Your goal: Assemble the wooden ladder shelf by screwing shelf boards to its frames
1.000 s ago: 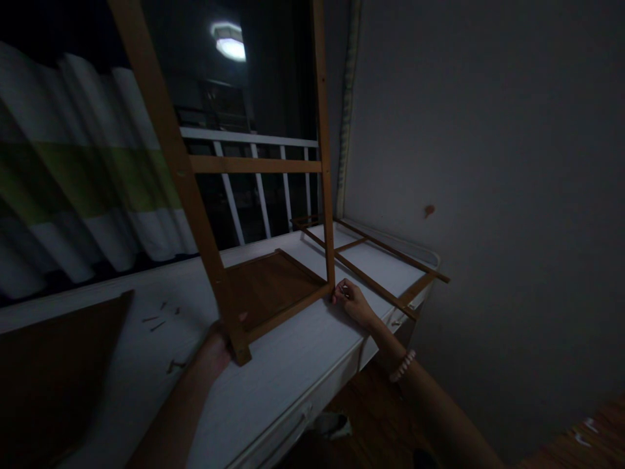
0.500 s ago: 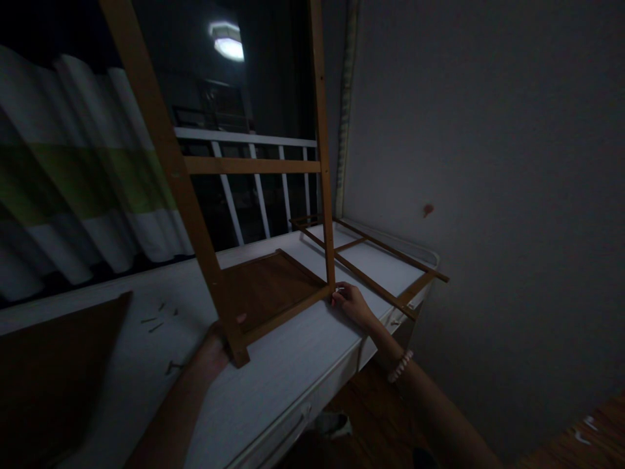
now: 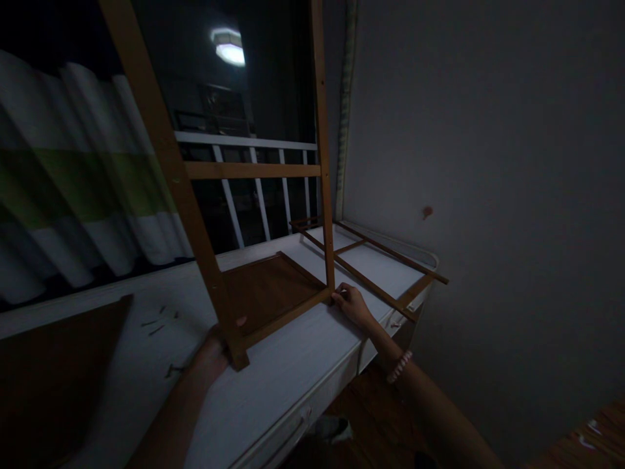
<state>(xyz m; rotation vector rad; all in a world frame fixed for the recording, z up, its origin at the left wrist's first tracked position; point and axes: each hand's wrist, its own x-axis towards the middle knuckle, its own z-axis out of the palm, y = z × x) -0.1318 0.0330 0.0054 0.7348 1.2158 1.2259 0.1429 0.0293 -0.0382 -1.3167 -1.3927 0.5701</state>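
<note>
A wooden frame (image 3: 254, 170) stands upright on the white desk (image 3: 288, 365), with a brown panel (image 3: 273, 290) lying flat at its bottom. My left hand (image 3: 212, 355) is closed around the frame's lower left corner, the thumb showing above the panel's edge and the other fingers hidden behind the leg. At the bottom of the right leg, my right hand (image 3: 350, 305) pinches with thumb and fingertips against the outer side. Whatever small thing those fingers hold is hidden. Several screws (image 3: 156, 330) lie on the desk left of my left hand.
A second wooden frame (image 3: 368, 277) lies flat on the desk's right end, against the wall. Another dark brown board (image 3: 58, 365) rests at the left. Behind are a striped curtain (image 3: 83, 176) and a window with white railings (image 3: 258, 189). Drawer handles (image 3: 306, 415) line the desk front.
The fingers of my right hand have turned slightly at the leg, and a pale glint between them no longer shows. My left hand keeps its hold and the frame stays in place.
</note>
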